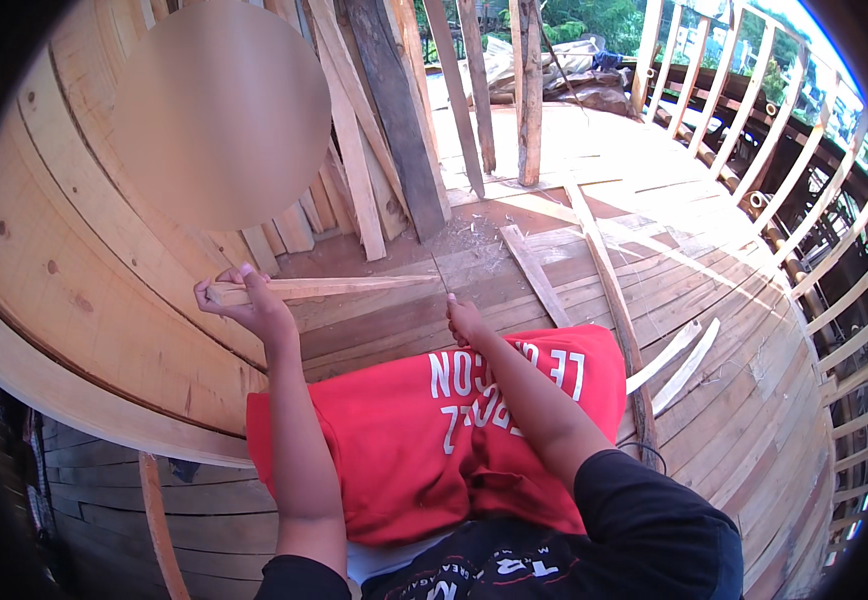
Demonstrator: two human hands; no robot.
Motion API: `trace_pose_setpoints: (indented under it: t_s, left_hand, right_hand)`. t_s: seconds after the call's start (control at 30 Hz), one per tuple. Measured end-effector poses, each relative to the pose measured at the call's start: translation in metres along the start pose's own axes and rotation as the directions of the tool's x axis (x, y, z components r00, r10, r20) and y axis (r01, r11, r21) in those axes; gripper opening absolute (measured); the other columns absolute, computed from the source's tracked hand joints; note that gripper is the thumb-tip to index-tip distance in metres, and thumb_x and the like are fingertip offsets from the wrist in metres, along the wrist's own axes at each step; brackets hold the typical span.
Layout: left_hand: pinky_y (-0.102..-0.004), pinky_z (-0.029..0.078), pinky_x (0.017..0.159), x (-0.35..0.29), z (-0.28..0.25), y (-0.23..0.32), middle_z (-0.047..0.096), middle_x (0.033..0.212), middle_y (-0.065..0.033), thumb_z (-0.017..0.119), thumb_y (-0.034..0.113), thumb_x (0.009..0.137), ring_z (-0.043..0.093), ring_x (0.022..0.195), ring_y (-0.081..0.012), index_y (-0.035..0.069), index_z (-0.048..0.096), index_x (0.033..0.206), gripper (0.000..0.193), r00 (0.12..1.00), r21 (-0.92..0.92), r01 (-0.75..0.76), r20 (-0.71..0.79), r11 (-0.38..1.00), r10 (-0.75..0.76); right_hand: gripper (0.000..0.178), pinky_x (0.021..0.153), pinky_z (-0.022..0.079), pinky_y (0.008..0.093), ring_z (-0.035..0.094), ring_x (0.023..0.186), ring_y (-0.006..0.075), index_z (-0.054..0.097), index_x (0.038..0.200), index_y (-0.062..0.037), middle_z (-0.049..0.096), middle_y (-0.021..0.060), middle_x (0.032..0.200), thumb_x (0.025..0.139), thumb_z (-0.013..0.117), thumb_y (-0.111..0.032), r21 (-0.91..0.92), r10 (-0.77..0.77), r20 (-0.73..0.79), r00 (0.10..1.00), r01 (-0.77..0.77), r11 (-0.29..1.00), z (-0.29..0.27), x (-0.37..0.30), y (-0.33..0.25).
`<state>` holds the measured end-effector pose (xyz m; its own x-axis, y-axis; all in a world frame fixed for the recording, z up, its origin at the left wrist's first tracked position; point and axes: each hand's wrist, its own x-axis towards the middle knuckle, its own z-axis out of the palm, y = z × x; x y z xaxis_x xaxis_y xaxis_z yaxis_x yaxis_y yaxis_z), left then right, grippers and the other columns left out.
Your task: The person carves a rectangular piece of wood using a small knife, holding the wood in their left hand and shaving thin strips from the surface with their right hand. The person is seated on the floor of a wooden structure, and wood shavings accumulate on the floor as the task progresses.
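My left hand [244, 304] is closed around the thick end of a long, pale wooden stick [344, 288], which tapers toward the right. Held out over my lap, the stick lies nearly level. My right hand [465, 321] is closed on the handle of a thin knife [440, 271], whose narrow blade points up and away beside the stick's slim tip. Its handle is mostly hidden by my fingers. Whether blade and wood touch, I cannot tell. Under both forearms, red cloth [394, 420] with white lettering covers my legs.
A curved wall of wide boards [84, 270] rises close on my left. Several planks [404, 130] lean ahead. On the slatted floor [724, 420] lie a long strip [604, 260], a short board [534, 275], two pale curved pieces [679, 365] and shavings. A slatted railing [804, 150] runs along the right.
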<state>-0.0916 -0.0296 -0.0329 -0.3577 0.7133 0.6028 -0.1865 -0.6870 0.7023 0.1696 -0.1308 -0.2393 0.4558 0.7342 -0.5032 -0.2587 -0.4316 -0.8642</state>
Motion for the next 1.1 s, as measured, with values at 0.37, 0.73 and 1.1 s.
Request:
trace_pose_setpoints:
  t_s: [0.37,0.73,1.1]
  left_hand:
    - [-0.0418,0.039,0.100,0.028,-0.033,0.016,0.051,0.113,-0.0077,0.048,0.040,0.100,0.050,0.116,-0.0250,0.025,0.035,0.135,0.041,0.841,-0.491,0.537,0.372,0.686,-0.392]
    - [-0.0317,0.054,0.076,0.026,-0.035,0.010,0.053,0.096,-0.0018,0.053,0.032,0.098,0.059,0.099,-0.0175,0.009,0.050,0.117,0.029,0.891,-0.262,0.448,0.206,0.855,-0.404]
    - [-0.0386,0.054,0.079,-0.006,0.006,-0.001,0.048,0.098,-0.0007,0.053,0.040,0.097,0.057,0.101,-0.0179,0.012,0.044,0.106,0.031,0.872,-0.418,0.486,0.179,0.767,-0.455]
  right_hand:
    - [0.051,0.031,0.019,0.0294,0.027,0.032,0.0111,0.044,0.071,-0.0138,0.034,-0.0013,0.047,0.098,0.040,-0.057,-0.003,-0.046,-0.087,0.995,0.046,0.999,-0.010,-0.001,0.027]
    - [0.051,0.032,0.018,0.0292,0.027,0.034,0.0108,0.043,0.071,-0.0154,0.034,-0.0018,0.049,0.098,0.039,-0.059,-0.020,-0.054,-0.081,0.995,0.053,0.998,-0.004,0.000,0.033]
    - [0.051,0.033,0.023,0.0297,0.031,0.036,0.0105,0.046,0.080,-0.0113,0.035,-0.0019,0.052,0.098,0.037,-0.058,0.287,-0.033,-0.076,0.997,0.054,0.956,-0.023,0.004,0.014]
